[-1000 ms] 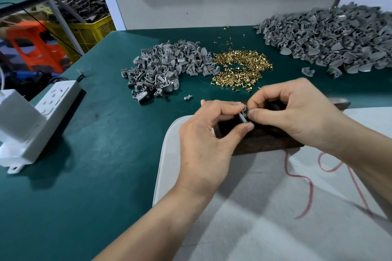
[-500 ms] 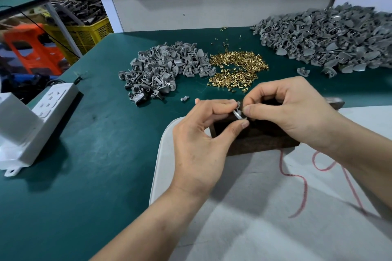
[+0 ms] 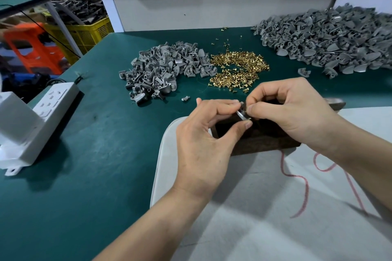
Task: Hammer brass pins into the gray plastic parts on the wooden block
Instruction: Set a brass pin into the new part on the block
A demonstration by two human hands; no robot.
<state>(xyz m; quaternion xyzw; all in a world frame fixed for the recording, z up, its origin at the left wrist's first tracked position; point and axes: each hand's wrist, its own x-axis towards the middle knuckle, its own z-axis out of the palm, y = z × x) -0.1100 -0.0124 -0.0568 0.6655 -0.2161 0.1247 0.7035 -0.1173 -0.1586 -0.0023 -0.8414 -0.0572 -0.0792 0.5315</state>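
Pinching a gray plastic part [image 3: 242, 115] between thumb and forefinger, the left hand [image 3: 203, 144] holds it over the left end of the wooden block [image 3: 261, 137]; whether part and block touch, cannot tell. Right hand [image 3: 297, 110] meets it from the other side, thumb and forefinger tips closed on the same part, remaining fingers curled. Whether a pin sits under those fingertips, cannot tell.

Block: dark, lying on a white pad [image 3: 275, 218], largely covered by both hands. A red wavy line [image 3: 305, 188] runs across the pad near the right forearm.

Beyond the hands, on the green table mat [image 3: 95, 176]: heap of brass pins [image 3: 237, 68] in the middle, a small pile of gray parts [image 3: 161, 70] touching its left edge, a large pile of gray parts [image 3: 331, 40] far right. One stray gray piece [image 3: 185, 98] lies just left of the left hand's fingers.

White power strip [image 3: 48, 108] at the mat's left edge. Yellow crate [image 3: 84, 34] and orange stool [image 3: 31, 46] off the table, far left.
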